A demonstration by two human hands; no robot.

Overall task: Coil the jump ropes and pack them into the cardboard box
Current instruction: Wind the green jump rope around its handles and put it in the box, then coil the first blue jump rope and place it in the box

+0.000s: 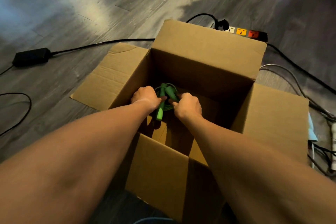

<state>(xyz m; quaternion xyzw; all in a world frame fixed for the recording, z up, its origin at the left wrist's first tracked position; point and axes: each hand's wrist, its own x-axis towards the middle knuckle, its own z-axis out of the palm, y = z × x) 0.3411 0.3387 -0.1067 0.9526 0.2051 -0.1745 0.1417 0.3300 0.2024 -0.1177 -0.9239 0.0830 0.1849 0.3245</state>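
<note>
Rope [164, 96], green, coiled, inside box [205, 49] near left wall, low over the bottom. Left hand [145, 96] and right hand [188, 105] both closed on bundle from opposite sides; judged to keep coil from springing loose while lowering. Handles together, one pointing toward person. Flaps splayed open, clearing access. Release not yet done.
</note>
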